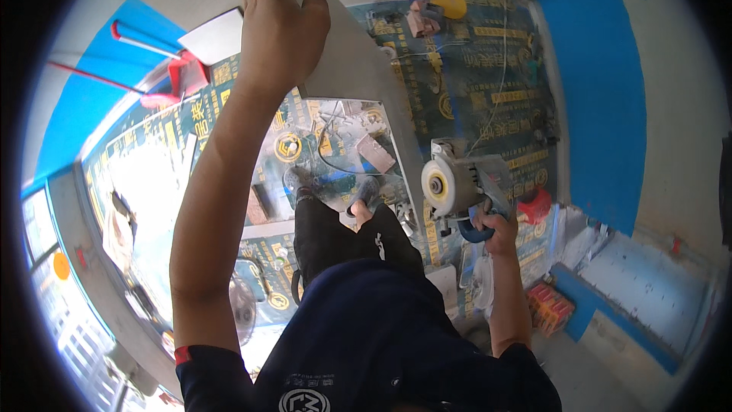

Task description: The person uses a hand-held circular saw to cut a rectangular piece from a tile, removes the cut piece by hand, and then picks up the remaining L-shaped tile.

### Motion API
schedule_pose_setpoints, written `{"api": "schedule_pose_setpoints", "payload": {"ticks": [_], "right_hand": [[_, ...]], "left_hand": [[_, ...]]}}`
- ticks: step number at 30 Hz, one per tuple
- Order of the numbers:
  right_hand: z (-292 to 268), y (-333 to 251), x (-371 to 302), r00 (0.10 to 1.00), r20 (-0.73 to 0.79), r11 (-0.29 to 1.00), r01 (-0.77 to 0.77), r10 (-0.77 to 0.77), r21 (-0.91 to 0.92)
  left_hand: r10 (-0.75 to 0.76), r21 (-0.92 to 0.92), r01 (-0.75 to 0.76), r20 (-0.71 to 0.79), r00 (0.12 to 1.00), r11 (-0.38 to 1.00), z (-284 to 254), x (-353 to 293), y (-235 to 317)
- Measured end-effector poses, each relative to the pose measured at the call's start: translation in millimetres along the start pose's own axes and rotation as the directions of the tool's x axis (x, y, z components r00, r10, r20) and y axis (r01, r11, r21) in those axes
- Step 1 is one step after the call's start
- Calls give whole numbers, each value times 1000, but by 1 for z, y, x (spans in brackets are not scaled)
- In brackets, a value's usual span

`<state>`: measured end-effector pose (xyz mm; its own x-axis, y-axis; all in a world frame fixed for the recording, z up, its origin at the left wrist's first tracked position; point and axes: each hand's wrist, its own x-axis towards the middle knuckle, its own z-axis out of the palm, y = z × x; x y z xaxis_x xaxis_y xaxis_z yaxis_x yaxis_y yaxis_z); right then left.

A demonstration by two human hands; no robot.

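Note:
My right hand [497, 230] is wrapped round the handle of a handheld circular saw [448, 185], a corded cutter with a pale round guard. The saw is beside the right edge of a large grey panel [351, 61], and I cannot tell whether they touch. My raised left hand [284, 34] is at the panel's left side, fingers stretched upward and thumb apart. It seems to rest against the panel, though its fingertips run to the picture's upper edge. Below the panel, a reddish slab piece [375, 152] lies among dusty debris near my feet.
A printed dark-green protective sheet [488, 107] covers the floor, with a pale cable [503, 69] across it. A red dustpan [187, 76] and long handles stand at left. Blue sheeting [598, 99] covers the right wall. A yellow rounded object [448, 2] lies far off; red packs [549, 309] sit lower right.

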<state>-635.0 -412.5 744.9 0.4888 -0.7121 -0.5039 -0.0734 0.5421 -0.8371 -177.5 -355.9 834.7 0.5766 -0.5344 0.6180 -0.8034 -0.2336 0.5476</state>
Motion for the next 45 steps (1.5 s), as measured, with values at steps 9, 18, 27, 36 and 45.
{"api": "schedule_pose_setpoints", "payload": {"ticks": [9,18,27,36,45], "right_hand": [[24,-9,53,971,215,988,-83,109,-128],[40,8,69,967,223,990,-110,127,-88],[30,24,83,955,270,988,-91,122,-124],[34,33,84,956,279,986,-51,94,-159],[38,33,87,969,234,984,-40,80,-171]], "left_hand": [[-434,-4,436,82,897,900,-27,-24,-12],[-519,-171,524,75,851,834,-25,-22,5],[-586,-147,596,108,803,790,-19,-13,20],[-595,-133,613,151,789,779,-25,-13,28],[-568,-113,575,93,818,810,-21,-16,29]]}}
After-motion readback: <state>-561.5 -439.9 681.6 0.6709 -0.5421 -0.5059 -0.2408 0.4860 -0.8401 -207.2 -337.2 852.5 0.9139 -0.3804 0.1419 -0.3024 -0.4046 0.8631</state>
